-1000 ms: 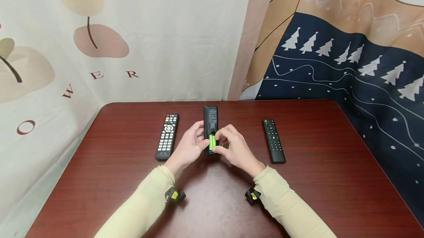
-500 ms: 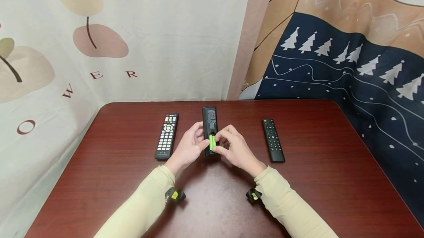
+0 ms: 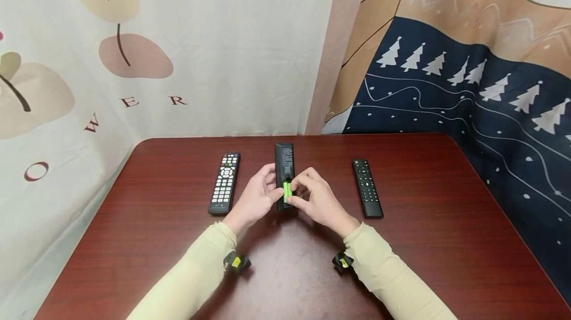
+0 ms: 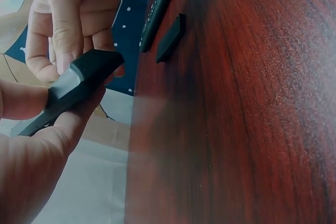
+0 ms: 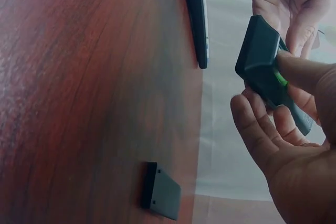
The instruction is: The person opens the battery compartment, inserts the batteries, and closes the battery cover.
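My left hand [image 3: 255,195] grips a black remote control [image 3: 284,160] that is held back side up, its thumb along the left edge. The remote's battery compartment is uncovered, and bright green batteries [image 3: 287,192] show in it. From the right, my right hand [image 3: 317,202] pinches at the batteries with thumb and index finger, which partly cover them. In the right wrist view a sliver of green battery [image 5: 281,79] shows beside the thumb. The remote [image 4: 79,82] is above the table in the left wrist view. A small black battery cover [image 5: 164,193] lies on the table.
To the left lies a remote with white buttons [image 3: 224,184]. On the right side rests a slimmer black remote [image 3: 368,188]. Both are on the reddish-brown table [image 3: 151,240], with printed curtains [image 3: 232,52] behind its far edge.
The held remote and both hands shift very slightly, lately a touch to the right. Both hands keep their hold, and the other remotes stay in place.
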A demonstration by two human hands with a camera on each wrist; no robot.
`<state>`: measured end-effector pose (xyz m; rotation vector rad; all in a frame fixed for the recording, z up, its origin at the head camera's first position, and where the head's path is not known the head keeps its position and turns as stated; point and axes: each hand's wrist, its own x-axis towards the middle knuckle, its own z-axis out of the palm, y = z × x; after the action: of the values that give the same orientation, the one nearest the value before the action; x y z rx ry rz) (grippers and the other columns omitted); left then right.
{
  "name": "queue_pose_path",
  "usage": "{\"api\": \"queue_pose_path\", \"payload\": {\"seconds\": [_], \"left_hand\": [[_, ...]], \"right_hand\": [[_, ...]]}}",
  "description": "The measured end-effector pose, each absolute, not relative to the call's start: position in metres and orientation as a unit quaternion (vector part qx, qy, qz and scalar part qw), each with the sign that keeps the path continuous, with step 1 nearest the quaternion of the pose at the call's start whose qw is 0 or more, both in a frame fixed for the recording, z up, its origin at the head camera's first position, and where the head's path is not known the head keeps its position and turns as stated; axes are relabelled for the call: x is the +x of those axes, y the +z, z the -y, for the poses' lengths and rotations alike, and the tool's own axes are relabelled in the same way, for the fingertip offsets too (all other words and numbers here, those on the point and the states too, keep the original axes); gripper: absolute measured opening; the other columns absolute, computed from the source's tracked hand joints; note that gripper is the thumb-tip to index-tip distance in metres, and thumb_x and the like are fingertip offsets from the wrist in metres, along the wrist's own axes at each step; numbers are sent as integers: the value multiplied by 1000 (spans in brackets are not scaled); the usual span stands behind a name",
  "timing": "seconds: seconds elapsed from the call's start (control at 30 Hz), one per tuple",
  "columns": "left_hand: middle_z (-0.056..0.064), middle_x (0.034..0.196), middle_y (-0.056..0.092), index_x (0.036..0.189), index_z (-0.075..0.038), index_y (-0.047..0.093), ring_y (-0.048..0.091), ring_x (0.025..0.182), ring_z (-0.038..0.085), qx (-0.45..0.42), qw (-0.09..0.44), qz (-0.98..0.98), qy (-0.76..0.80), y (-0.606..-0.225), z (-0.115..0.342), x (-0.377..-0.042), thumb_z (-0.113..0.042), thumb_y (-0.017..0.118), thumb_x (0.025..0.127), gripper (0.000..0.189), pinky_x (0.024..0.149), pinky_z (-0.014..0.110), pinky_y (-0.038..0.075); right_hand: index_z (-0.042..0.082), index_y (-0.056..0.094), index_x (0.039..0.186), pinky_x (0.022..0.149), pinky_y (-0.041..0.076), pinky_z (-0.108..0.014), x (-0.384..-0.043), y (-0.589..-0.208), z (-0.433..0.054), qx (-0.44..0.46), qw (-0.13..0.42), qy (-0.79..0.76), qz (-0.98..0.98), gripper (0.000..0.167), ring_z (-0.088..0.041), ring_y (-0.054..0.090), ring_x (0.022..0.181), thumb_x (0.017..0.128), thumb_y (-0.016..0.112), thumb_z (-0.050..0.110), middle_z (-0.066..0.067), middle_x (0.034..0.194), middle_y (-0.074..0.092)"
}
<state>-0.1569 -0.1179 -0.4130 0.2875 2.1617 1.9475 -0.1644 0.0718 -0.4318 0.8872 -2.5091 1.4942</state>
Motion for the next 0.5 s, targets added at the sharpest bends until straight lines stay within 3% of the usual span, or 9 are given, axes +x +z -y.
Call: {"api": "queue_pose_path", "payload": {"seconds": [0.5], "left_hand": [[28,144,55,151,4,36,60,129,40,75,106,-731,670,-422,121,-159,12,49,99,54,97,34,55]], "right_hand": [[1,68,103,81,60,-37,-167,-440,-83,307,73,437,843,23,-27,69,94,85,82,2,-10,104,60]]}}
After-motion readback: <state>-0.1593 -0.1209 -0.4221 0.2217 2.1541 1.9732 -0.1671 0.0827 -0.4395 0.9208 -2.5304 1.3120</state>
